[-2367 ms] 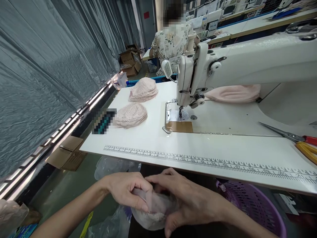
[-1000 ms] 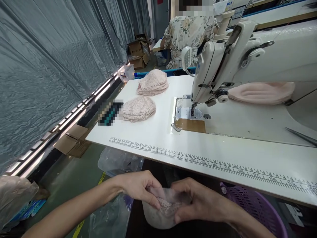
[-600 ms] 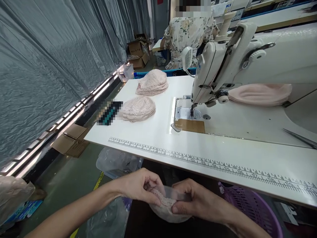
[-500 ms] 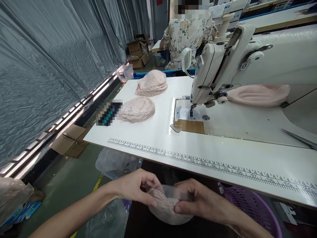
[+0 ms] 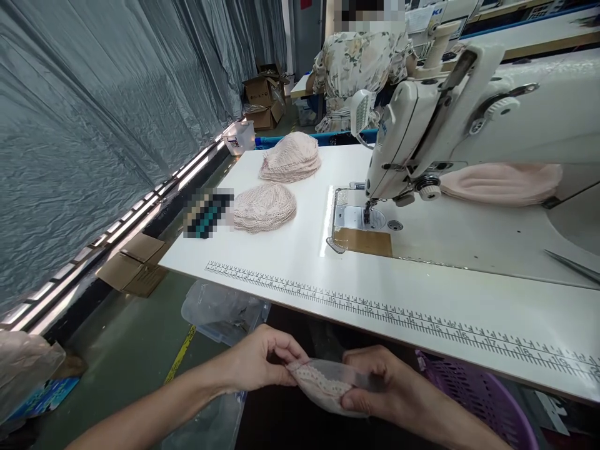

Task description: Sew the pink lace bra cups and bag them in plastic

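Observation:
Below the table's front edge, a sheer pale fabric piece with a lace edge (image 5: 323, 382) is stretched between my two hands. My left hand (image 5: 269, 357) pinches its left end between thumb and fingers. At the other end, my right hand (image 5: 375, 381) grips the fabric, thumb on the near side and fingers behind. The piece looks like a bra cup, curved and partly see-through. On the white table (image 5: 281, 262) lie two stacks of similar pink lace cups, one nearer (image 5: 265, 207) and one farther back (image 5: 290, 157).
A white sewing machine (image 5: 422, 137) stands on the right, with pink fabric (image 5: 504, 183) behind its needle area. Pointed metal scissors or tweezers (image 5: 572, 267) lie at the right. A purple basket (image 5: 478, 400) sits under the table. Another person (image 5: 360, 69) sits beyond.
My hands have moved slightly apart and the fabric piece is drawn out flatter between them. The view has shifted a little, so the machine appears farther right.

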A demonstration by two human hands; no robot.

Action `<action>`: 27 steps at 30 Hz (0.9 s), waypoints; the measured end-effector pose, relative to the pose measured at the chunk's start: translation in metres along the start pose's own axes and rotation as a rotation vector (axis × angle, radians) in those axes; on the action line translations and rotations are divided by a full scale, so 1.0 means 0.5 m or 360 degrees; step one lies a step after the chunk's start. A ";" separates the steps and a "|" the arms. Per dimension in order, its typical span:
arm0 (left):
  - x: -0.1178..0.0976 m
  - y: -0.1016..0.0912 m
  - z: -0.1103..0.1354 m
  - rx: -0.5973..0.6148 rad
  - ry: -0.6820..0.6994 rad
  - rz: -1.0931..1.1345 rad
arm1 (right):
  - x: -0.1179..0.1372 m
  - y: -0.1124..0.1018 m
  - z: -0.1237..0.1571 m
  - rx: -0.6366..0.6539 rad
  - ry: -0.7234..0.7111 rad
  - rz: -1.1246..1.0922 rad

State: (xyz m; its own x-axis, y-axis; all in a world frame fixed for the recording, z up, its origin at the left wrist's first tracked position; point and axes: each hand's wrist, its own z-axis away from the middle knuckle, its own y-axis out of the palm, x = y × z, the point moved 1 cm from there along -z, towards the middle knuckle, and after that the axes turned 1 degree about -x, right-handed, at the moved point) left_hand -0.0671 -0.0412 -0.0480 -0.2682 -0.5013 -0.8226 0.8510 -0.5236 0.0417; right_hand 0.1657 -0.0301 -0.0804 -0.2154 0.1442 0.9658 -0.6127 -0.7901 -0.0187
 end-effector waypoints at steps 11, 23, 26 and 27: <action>0.013 0.024 0.006 -0.0094 -0.0101 -0.0250 | 0.013 0.008 0.009 -0.0096 -0.0047 0.0433; -0.009 0.021 0.006 0.0010 0.0064 -0.0258 | 0.020 0.006 -0.001 -0.0063 0.0003 0.0391; -0.017 0.019 0.011 0.0084 0.0056 -0.0283 | 0.021 0.007 -0.002 -0.0060 -0.0021 0.0381; -0.019 0.020 0.013 0.0115 0.0048 -0.0291 | 0.019 0.008 -0.002 -0.0059 -0.0019 0.0388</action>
State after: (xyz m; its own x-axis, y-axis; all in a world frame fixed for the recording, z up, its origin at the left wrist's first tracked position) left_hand -0.0590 -0.0461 -0.0361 -0.4006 -0.3734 -0.8367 0.7546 -0.6525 -0.0701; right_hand 0.1606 -0.0313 -0.0714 -0.3515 -0.0550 0.9346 -0.5712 -0.7784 -0.2606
